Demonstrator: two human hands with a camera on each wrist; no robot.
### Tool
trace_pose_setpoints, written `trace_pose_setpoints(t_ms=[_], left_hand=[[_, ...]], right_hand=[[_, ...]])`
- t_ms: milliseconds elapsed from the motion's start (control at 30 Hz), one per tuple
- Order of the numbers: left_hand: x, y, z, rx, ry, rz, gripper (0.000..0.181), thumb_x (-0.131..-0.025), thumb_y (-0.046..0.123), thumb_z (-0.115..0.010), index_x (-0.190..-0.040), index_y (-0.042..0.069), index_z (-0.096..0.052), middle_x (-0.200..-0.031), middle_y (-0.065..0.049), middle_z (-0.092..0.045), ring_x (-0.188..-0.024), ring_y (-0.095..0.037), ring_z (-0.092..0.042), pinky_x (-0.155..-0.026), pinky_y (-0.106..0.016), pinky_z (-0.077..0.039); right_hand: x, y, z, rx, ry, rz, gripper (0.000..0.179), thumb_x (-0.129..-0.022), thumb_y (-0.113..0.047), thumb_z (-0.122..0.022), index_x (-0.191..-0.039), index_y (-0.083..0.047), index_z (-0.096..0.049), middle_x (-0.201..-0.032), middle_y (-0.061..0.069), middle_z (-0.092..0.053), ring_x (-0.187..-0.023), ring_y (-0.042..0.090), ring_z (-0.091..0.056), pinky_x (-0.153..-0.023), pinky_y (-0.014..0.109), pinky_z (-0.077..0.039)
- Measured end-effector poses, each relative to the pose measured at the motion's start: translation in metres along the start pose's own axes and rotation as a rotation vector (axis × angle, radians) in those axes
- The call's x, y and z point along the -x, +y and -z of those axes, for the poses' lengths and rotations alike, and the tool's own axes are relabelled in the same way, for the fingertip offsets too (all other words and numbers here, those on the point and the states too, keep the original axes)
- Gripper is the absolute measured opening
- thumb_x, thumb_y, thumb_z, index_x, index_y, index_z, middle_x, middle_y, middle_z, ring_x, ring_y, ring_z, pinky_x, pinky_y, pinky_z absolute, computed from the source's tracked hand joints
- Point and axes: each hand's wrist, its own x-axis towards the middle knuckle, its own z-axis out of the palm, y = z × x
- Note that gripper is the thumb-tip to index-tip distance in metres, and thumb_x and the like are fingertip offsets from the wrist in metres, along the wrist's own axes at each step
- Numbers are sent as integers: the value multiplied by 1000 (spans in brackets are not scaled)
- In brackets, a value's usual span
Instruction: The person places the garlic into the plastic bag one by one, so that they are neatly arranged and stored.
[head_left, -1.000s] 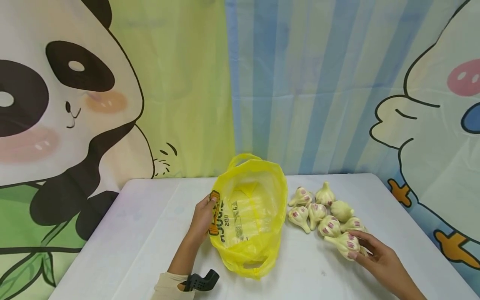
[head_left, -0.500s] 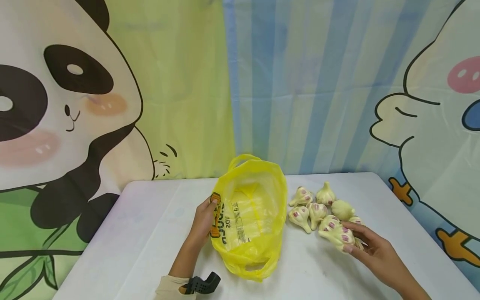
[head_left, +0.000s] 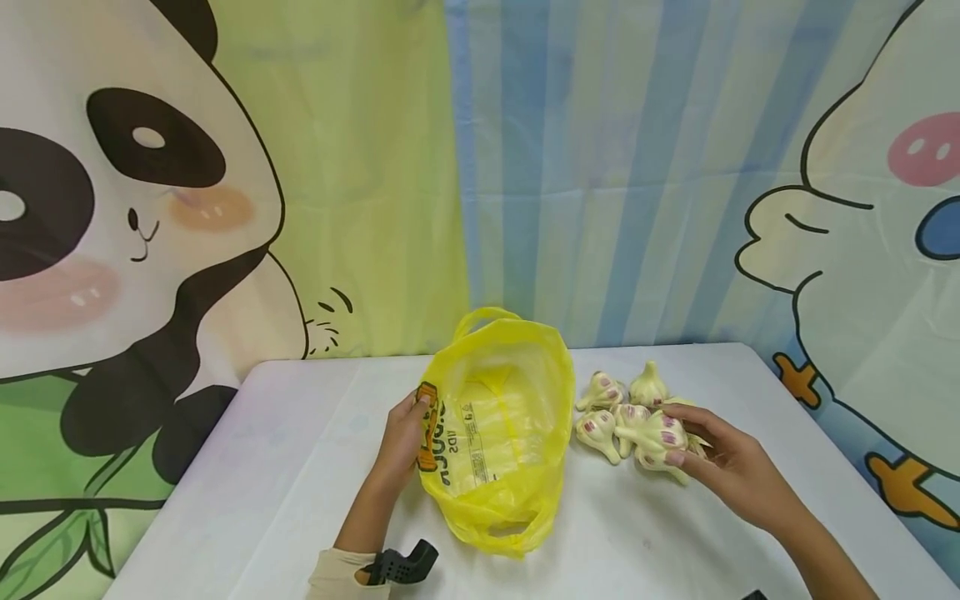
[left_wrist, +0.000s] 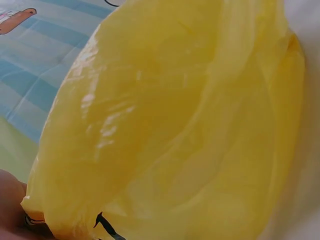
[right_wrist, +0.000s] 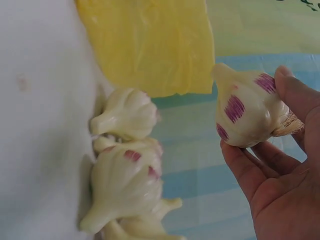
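A yellow plastic bag [head_left: 498,433] stands with its mouth toward the head camera, nothing visible inside but its own folds. My left hand [head_left: 402,437] pinches the bag's left rim; in the left wrist view the bag [left_wrist: 165,130] fills most of the picture. My right hand [head_left: 738,467] holds a garlic bulb [right_wrist: 247,107] between thumb and fingers, its dry roots toward the palm and its stem pointing away. Beneath and beyond it lie several more garlic bulbs [head_left: 597,432], pale with purple patches, some partly hidden by the hand and the held bulb.
The white table [head_left: 315,467] carries the bag and bulbs. Right behind its back edge hangs a printed curtain [head_left: 585,192] with a panda and a white cartoon figure. A black wrist device [head_left: 405,563] sits on the left wrist.
My right hand has lifted the garlic bulb and carried it left and slightly away, over the other bulbs. The left hand and the bag have hardly moved.
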Motion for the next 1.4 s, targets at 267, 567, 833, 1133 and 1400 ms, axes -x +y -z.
trace_pose_setpoints(t_ms=[267, 567, 833, 1133, 1400], left_hand=[[0, -2, 1, -4, 11, 13, 46, -106, 31, -39, -145, 7, -43, -121, -27, -54, -110, -43, -52, -95, -51, -42], [0, 0, 3, -23, 15, 1, 46, -106, 32, -38, -145, 7, -44, -118, -28, -54, -105, -43, -53, -90, -49, -45], [-1, 1, 2, -23, 0, 8, 46, -106, 34, -38, -144, 8, -45, -116, -26, -54, -104, -41, -54, -89, -48, -45], [2, 7, 2, -12, -3, 5, 47, -107, 33, -38, -145, 7, -43, -112, -21, -56, -98, -35, -56, -86, -46, -47], [3, 7, 2, -24, 8, 0, 46, -106, 33, -39, -142, 6, -46, -111, -24, -55, -98, -39, -55, -83, -45, -47]], right_hand=[[-27, -16, -4, 2, -55, 55, 49, -90, -8, -71, -136, -14, -55, -132, 3, -56, -111, 2, -54, -78, 25, -53], [-60, -36, -7, -54, -130, 185, 48, -89, -5, -71, -134, -7, -56, -135, 7, -55, -116, 10, -55, -86, 23, -51], [-79, -44, -4, -26, -123, 200, 51, -89, -4, -71, -136, -13, -55, -136, 5, -54, -119, 25, -55, -86, 22, -50], [-101, -54, 1, 5, -183, 160, 47, -93, -14, -68, -138, -13, -54, -136, 4, -53, -122, 30, -53, -92, 43, -50], [-117, -57, -8, -54, -249, 101, 47, -93, -18, -68, -138, -11, -54, -137, 8, -52, -125, 34, -50, -97, 54, -44]])
